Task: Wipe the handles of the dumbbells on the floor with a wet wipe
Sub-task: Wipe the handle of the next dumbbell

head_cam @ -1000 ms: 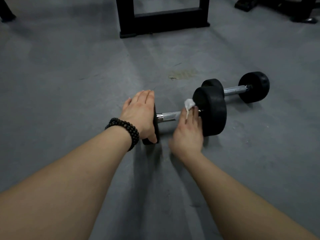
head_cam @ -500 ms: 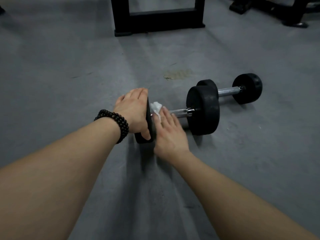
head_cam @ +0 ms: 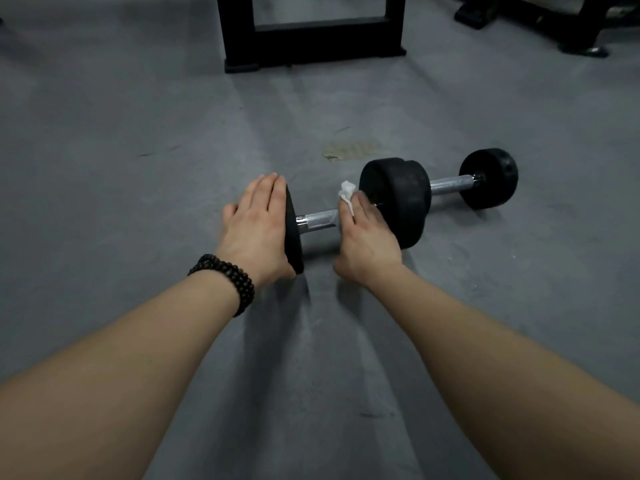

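Dumbbells lie on the grey floor [head_cam: 138,98], two of them, end to end in a line from the centre out toward 2 o'clock. On the near dumbbell [head_cam: 394,202] the left hand [head_cam: 258,226] lies flat against the outer face of its left weight plate, fingers straight and together, pointing toward 12 o'clock. A dark beaded bracelet [head_cam: 225,282] circles that wrist. The right hand [head_cam: 367,237] is on the metal handle [head_cam: 318,220], at its right end just beside the larger black weight, with its fingers over the bar and a crumpled white wet wipe [head_cam: 347,194] held under them; a tuft of the wipe sticks out above the fingertips. Bare bar shows between the two hands. The far dumbbell [head_cam: 488,178] lies behind and to the right of the near one, its inner weight mostly hidden behind the near dumbbell's weight, its handle bare and its outer weight toward 2 o'clock. At 12 o'clock stands a black metal frame [head_cam: 311,32] on the floor, and at 1 o'clock, in the corner, more dark equipment [head_cam: 571,26]. A pale scuffed patch [head_cam: 349,150] marks the floor just beyond the handle.
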`<control>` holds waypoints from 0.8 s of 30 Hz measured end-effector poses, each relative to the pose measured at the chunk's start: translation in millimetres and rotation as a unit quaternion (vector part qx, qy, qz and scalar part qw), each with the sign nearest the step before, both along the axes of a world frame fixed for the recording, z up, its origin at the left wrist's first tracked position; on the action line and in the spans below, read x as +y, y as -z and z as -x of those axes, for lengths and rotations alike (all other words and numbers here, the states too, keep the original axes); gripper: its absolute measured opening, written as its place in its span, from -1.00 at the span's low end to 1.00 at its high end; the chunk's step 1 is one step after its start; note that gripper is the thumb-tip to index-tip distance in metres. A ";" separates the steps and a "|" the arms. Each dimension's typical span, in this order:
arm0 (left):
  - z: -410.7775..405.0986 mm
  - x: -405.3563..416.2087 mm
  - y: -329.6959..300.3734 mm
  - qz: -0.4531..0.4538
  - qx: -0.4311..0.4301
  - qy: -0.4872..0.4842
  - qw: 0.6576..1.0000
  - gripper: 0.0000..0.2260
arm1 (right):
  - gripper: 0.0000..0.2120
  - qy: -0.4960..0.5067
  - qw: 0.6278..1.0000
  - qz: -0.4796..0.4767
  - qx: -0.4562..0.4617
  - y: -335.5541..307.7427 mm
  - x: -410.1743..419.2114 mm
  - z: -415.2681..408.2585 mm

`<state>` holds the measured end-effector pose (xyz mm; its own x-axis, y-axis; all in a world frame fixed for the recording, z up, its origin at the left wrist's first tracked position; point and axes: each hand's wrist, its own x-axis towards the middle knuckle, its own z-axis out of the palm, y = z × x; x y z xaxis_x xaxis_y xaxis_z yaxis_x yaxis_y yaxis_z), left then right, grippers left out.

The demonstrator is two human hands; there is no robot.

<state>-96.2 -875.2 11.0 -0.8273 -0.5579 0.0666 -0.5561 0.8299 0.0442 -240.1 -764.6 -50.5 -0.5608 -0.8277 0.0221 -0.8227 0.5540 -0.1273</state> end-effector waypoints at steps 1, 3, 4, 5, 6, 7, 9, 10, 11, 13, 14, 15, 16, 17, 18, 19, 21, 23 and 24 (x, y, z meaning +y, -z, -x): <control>3.6 -1.2 -1.5 -0.003 -0.008 -0.007 1.000 0.27 | -0.04 -0.011 1.000 -0.016 0.007 -4.3 -3.7 5.0; 11.6 -7.3 -7.4 -0.013 -0.028 -0.020 0.999 0.28 | -0.05 -0.016 0.999 -0.035 -0.002 -10.7 -10.6 13.9; 15.8 -12.4 -10.8 -0.023 -0.039 -0.026 0.999 0.28 | -0.05 -0.007 0.999 -0.035 -0.014 -12.3 -14.4 14.1; 19.7 -18.5 -13.6 -0.036 -0.048 -0.029 0.998 0.29 | -0.05 0.003 0.999 -0.032 -0.025 -11.8 -18.8 11.2; 22.9 -24.8 -15.8 -0.051 -0.054 -0.029 0.997 0.30 | -0.05 0.013 0.999 -0.028 -0.033 -10.3 -22.7 5.9; 25.1 -30.1 -17.3 -0.065 -0.057 -0.027 0.996 0.30 | -0.04 0.017 0.999 -0.025 -0.038 -7.6 -26.0 -0.6; 26.2 -38.1 -19.4 -0.086 -0.059 -0.016 0.994 0.30 | -0.03 0.010 0.999 -0.016 -0.036 -2.8 -28.7 -10.2; 26.1 -41.1 -20.6 -0.097 -0.059 -0.005 0.993 0.29 | -0.03 0.005 1.000 -0.012 -0.028 -2.0 -28.5 -11.8; 25.9 -44.0 -21.6 -0.111 -0.058 0.007 0.992 0.28 | -0.04 0.003 1.000 -0.010 -0.015 -2.7 -27.2 -11.0; 25.8 -49.9 -23.1 -0.138 -0.055 0.029 0.988 0.26 | -0.07 0.002 1.000 -0.004 0.013 -4.2 -24.0 -6.9; 25.9 -53.4 -24.2 -0.150 -0.057 0.037 0.986 0.26 | -0.08 0.002 1.000 0.001 0.018 -4.2 -22.4 -6.5; 26.2 -57.1 -25.1 -0.157 -0.059 0.043 0.985 0.26 | -0.09 0.001 1.000 0.003 0.019 -3.5 -20.6 -7.5; 26.4 -59.9 -25.5 -0.160 -0.061 0.048 0.984 0.26 | -0.09 0.002 1.000 0.005 0.016 -1.8 -18.4 -9.2; 26.6 -61.3 -25.6 -0.159 -0.062 0.050 0.984 0.26 | -0.08 0.006 1.000 0.006 0.011 0.2 -16.0 -10.6; 27.0 -61.8 -25.9 -0.156 -0.062 0.052 0.984 0.26 | -0.06 0.011 1.000 0.004 0.005 2.3 -15.5 -11.8; 27.6 -61.5 -25.8 -0.154 -0.063 0.052 0.985 0.25 | -0.04 0.017 1.000 -0.002 -0.001 3.2 -16.5 -13.5; 28.2 -60.6 -25.0 -0.150 -0.065 0.045 0.986 0.26 | -0.01 0.001 1.000 -0.009 -0.007 3.5 -24.8 -24.5; 29.0 -60.4 -23.8 -0.149 -0.065 0.036 0.986 0.27 | 0.01 -0.066 0.998 -0.011 -0.002 7.4 -33.4 -38.3; 29.7 -60.1 -23.8 -0.149 -0.066 0.034 0.986 0.27 | 0.00 -0.090 0.996 -0.017 0.006 8.5 -32.7 -40.1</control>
<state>-126.0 -935.3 34.8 -0.8536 -0.4800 -0.2024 -0.5175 0.8259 0.2237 -200.0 -797.3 -59.0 -0.4037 -0.9149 -0.0013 -0.9101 0.4018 -0.1011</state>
